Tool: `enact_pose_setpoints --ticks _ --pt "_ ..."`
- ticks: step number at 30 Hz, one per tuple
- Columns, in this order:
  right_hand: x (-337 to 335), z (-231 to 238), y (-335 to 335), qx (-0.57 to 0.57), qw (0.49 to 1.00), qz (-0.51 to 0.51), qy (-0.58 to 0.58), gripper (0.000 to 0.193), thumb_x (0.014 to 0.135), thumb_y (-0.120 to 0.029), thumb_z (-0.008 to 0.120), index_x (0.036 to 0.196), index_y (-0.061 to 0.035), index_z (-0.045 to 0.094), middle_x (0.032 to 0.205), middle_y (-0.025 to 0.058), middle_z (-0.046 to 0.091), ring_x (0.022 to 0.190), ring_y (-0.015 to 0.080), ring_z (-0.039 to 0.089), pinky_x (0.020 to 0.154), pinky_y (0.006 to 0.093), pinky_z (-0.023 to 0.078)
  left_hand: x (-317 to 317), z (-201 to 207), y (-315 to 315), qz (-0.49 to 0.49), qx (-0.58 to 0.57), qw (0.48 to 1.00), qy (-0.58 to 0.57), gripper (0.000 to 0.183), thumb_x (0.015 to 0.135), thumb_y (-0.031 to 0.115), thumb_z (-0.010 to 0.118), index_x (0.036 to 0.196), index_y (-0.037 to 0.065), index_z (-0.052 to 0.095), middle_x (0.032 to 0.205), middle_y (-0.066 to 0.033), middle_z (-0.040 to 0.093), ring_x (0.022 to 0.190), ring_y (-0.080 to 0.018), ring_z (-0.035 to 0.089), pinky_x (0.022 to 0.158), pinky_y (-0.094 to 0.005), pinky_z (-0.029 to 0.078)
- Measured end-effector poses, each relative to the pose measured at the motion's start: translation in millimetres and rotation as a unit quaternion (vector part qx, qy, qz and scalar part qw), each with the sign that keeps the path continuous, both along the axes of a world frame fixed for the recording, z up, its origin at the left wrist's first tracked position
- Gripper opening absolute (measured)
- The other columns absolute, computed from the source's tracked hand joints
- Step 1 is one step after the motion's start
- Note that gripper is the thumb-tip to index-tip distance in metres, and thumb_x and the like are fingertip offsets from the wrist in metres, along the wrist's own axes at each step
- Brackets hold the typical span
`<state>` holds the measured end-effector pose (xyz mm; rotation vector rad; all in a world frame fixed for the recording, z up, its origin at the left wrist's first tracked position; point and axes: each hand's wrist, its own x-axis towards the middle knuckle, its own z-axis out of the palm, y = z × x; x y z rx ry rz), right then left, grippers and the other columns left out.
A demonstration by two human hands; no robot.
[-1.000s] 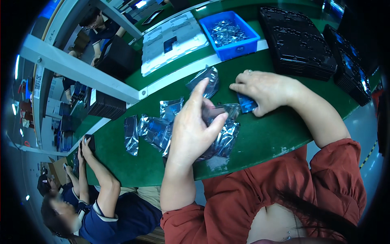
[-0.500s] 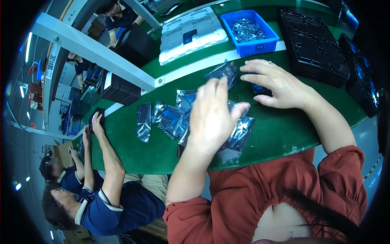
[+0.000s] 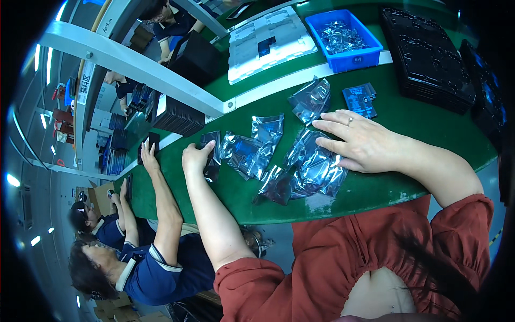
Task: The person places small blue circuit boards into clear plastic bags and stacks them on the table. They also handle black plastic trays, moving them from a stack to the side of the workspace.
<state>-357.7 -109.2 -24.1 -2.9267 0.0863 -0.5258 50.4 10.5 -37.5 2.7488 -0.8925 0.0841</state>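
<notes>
My left hand (image 3: 196, 160) is at the leftmost silvery antistatic bag (image 3: 213, 167), its thumb apart from the fingers and lying over the bag's upper part; the fingertips are partly hidden. Fingers spread, my right hand (image 3: 359, 140) rests at the right side of a loose pile of shiny antistatic bags (image 3: 321, 170). Between the hands lie more such bags (image 3: 244, 153), some with dark flat parts showing through. Another crumpled bag (image 3: 311, 101) sits beyond the pile. To its right, a bare dark-blue circuit board (image 3: 360, 100) lies on the green tabletop.
A blue bin (image 3: 354, 60) full of small silvery pieces stands at the back, beside a white moulded tray (image 3: 268, 67). Stacked black trays (image 3: 429, 64) occupy the right. A metal frame post (image 3: 134, 70) crosses the left, with a co-worker (image 3: 155, 268) seated close by.
My left hand has moved left from above the pile to the leftmost bag. My right hand has come nearer, from over the circuit board onto the pile, leaving the board uncovered.
</notes>
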Motion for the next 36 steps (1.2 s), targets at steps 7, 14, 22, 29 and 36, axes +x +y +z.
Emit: enact_pose_setpoints --ticks 7,14,22,29,36 --pt "-3.4 4.4 -1.2 0.005 1.0 -0.005 -0.03 0.048 0.07 -0.016 0.071 0.114 -0.0016 0.056 0.129 0.0186 0.046 0.122 0.034 0.042 0.101 0.0427 0.035 24.2 -12.0 3.5 -0.056 -0.259 0.929 0.257 0.024 0.077 0.01 0.07 0.096 -0.003 0.062 0.084 -0.0054 0.064 0.072 -0.0125 0.057 0.067 -0.028 0.045" --pt "-1.7 13.3 0.0 0.05 0.98 -0.003 -0.194 0.042 0.071 -0.008 0.068 0.111 -0.0017 0.058 0.122 0.0182 0.051 0.109 0.0346 0.051 0.092 0.0411 0.043 -77.3 80.9 4.1 -0.27 -0.541 0.699 0.382 0.018 0.093 0.018 0.053 0.095 0.0 0.059 0.08 -0.0045 0.061 0.067 -0.0112 0.057 0.063 -0.0227 0.045" --pt "-13.4 44.1 9.4 -0.017 0.939 0.085 -0.333 0.028 0.072 -0.005 0.068 0.099 0.0019 0.063 0.1 0.017 0.06 0.089 0.0316 0.06 0.076 0.0395 0.049 -225.9 63.6 -27.1 -0.46 -0.134 0.465 0.744 0.033 0.091 0.021 0.055 0.112 -0.005 0.055 0.098 -0.0041 0.059 0.09 -0.0112 0.053 0.081 -0.0245 0.041" --pt "-27.6 45.8 2.2 0.275 0.928 -0.087 -0.237 0.013 0.077 -0.009 0.068 0.086 0.0006 0.064 0.072 0.0068 0.06 0.064 0.0165 0.059 0.059 0.0291 0.047 -225.1 76.8 -39.6 -0.479 -0.212 0.539 0.659 0.043 0.094 0.029 0.048 0.117 -0.007 0.053 0.109 -0.0128 0.061 0.098 -0.0158 0.058 0.087 -0.0294 0.044" --pt "-30.9 48.2 3.3 0.431 0.888 -0.138 -0.087 0.016 0.08 -0.014 0.069 0.08 0.001 0.064 0.064 0.0037 0.058 0.057 0.0074 0.053 0.052 0.0234 0.043 -240.3 55.3 -36.4 -0.443 -0.302 0.739 0.408 0.016 0.084 0.006 0.063 0.098 -0.001 0.066 0.082 -0.0065 0.067 0.074 -0.0102 0.061 0.066 -0.0237 0.048"
